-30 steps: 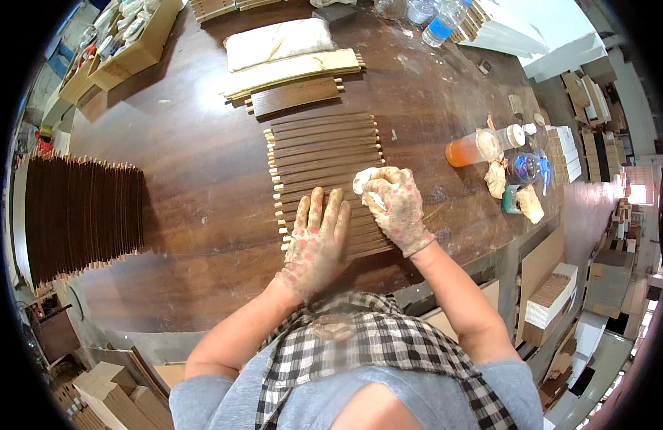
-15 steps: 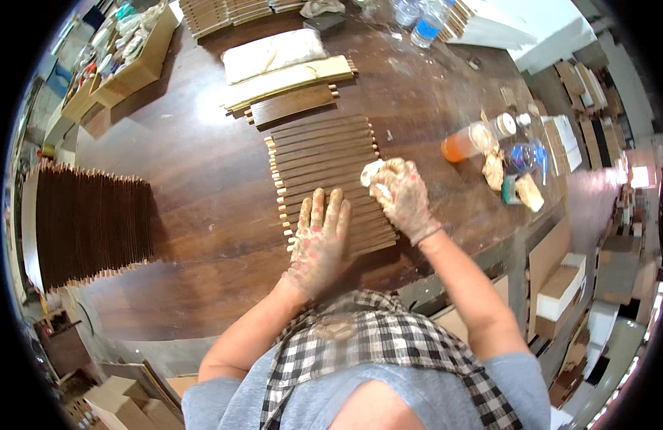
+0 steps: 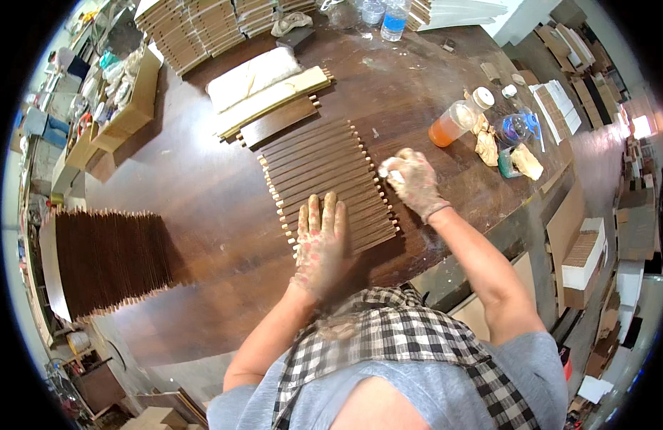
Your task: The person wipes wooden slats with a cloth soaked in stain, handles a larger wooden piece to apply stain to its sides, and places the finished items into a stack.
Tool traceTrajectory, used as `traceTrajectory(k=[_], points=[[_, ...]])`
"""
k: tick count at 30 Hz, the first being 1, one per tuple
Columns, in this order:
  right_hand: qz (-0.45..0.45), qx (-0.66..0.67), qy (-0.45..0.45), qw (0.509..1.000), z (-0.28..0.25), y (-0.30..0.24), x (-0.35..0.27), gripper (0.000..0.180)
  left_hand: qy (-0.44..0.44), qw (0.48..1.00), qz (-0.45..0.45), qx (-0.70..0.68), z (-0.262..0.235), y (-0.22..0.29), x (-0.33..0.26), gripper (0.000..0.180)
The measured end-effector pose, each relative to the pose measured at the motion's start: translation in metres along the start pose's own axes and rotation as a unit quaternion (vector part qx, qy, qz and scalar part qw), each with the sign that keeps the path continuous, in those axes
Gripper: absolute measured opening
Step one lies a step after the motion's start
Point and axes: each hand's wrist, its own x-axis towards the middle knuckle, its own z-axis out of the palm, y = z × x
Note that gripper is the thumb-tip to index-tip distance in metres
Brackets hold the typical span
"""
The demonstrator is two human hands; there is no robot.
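Several dark brown wooden slats (image 3: 310, 161) with pale tenon ends lie side by side in a row on the brown table. My left hand (image 3: 318, 247), in a stained, translucent glove, rests flat on the near part of that row, fingers stretched out. Just off the row's right ends is my right hand (image 3: 417, 185), gloved the same way and closed round a crumpled white cloth (image 3: 393, 174). Much of the cloth is hidden by the fingers. Beyond the row lie one wider brown board (image 3: 280, 122), pale yellow boards (image 3: 274, 102) and a white padded bundle (image 3: 252, 77).
A tall stack of dark slats (image 3: 113, 261) stands at the table's left. Right of my right hand are a bottle of orange liquid (image 3: 453, 123), crumpled brown paper (image 3: 487, 145) and a clear blue-tinted bottle (image 3: 516, 129). A cluttered wooden box (image 3: 134, 111) is at far left.
My right hand has moved right with the cloth, off the slats' ends and over the table beside them. The left hand still lies on the slats. The whole view has shifted and turned slightly.
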Motion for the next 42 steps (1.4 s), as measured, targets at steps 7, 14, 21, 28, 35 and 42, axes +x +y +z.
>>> traceTrajectory(k=[7, 14, 21, 28, 35, 42], points=[[-0.147, 0.053, 0.053, 0.986, 0.003, -0.071, -0.008, 0.024, -0.007, 1.0, -0.004, 0.015, 0.003, 0.0, 0.0, 0.11], [0.012, 0.07, 0.045, 0.996, -0.005, 0.012, -0.011, 0.015, 0.017, 1.0, 0.005, 0.018, 0.005, -0.002, 0.007, 0.106], [-0.125, 0.067, 0.106, 0.984, 0.008, -0.045, -0.031, 0.02, -0.003, 1.0, 0.005, 0.008, 0.001, 0.0, 0.002, 0.106], [-0.006, 0.126, 0.109, 0.986, -0.039, -0.024, -0.021, 0.017, 0.027, 1.0, 0.007, -0.01, 0.004, -0.002, -0.003, 0.099], [-0.079, 0.017, 0.109, 0.991, 0.006, -0.065, -0.028, 0.015, 0.034, 0.999, 0.018, -0.02, 0.006, -0.006, -0.002, 0.094], [0.154, 0.231, 0.108, 0.955, -0.06, 0.003, -0.041, 0.013, 0.01, 1.0, 0.017, -0.021, 0.007, -0.007, -0.008, 0.1]])
